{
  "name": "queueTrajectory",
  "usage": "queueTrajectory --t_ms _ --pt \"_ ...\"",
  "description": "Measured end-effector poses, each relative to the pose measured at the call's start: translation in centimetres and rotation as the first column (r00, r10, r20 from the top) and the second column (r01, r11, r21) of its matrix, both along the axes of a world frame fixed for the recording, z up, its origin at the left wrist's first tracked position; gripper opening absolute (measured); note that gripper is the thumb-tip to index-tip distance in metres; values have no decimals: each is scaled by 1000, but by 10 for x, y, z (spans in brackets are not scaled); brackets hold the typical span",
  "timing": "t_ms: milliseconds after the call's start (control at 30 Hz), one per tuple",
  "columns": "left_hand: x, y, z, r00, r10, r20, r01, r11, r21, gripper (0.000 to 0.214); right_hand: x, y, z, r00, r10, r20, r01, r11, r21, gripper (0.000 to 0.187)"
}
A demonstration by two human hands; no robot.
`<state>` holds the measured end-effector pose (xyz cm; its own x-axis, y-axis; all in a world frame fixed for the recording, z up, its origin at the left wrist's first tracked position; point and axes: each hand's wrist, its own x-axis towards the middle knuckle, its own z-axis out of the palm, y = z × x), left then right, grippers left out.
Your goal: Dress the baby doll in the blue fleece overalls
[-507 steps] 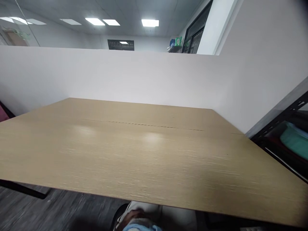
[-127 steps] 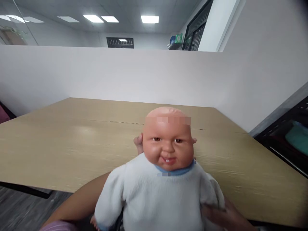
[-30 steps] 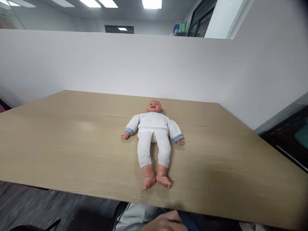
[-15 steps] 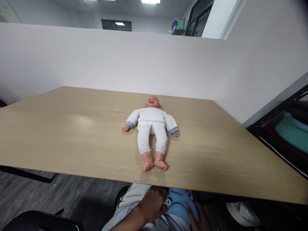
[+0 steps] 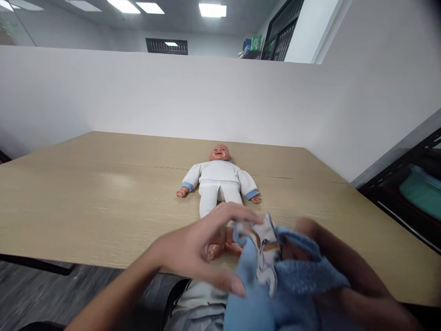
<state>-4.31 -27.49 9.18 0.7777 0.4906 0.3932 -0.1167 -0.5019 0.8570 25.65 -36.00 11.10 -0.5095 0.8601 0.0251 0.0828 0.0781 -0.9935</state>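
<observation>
A light-blue garment (image 5: 251, 299) with a cartoon animal patch hangs in front of me at the table's near edge, slightly blurred. My right hand (image 5: 320, 276) grips its right side, with the fingers partly hidden in the cloth. On the other side my left hand (image 5: 200, 248) curves in a C shape, thumb and fingers apart. Its fingertips are close to the patch; whether they touch is unclear. Behind the hands a baby doll (image 5: 220, 171) in white clothes with blue cuffs lies on its back, head away from me. My left hand and the garment partly cover its legs.
The wooden table (image 5: 103, 202) spreads out to both sides, with a white partition (image 5: 172, 92) along its far edge. On the right stands a dark shelf (image 5: 386, 188) holding green cloth (image 5: 422, 193).
Both hands have risen from my lap to above the table's near edge, bringing the blue garment up. My left hand has opened. The view has tilted slightly upward.
</observation>
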Motion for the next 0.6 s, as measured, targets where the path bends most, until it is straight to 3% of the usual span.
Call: queueTrajectory --t_ms 67,133,233,333,433,500,600 --pt "6 35 16 994 -107 -31 104 990 -94 95 -13 35 31 992 72 -108 -62 994 87 20" --pt "7 66 27 985 -164 -57 150 970 -190 83 -16 71 52 964 209 -163 -169 958 230 22" --pt "2 102 39 977 -179 -112 147 958 -247 41 -4 119 66 970 232 74 -243 930 276 23" --pt "-5 126 50 979 -182 -90 171 978 -115 23 15 154 70 915 183 359 -305 898 317 32" --pt "-5 140 60 988 -141 -58 142 990 13 16 24 178 66 851 95 517 -318 876 363 53" --pt "-2 148 65 989 -104 -107 108 994 26 14 22 191 60 857 86 508 -311 873 376 51" --pt "1 162 63 969 -116 -220 121 993 10 21 17 204 45 954 80 287 -191 904 382 33"
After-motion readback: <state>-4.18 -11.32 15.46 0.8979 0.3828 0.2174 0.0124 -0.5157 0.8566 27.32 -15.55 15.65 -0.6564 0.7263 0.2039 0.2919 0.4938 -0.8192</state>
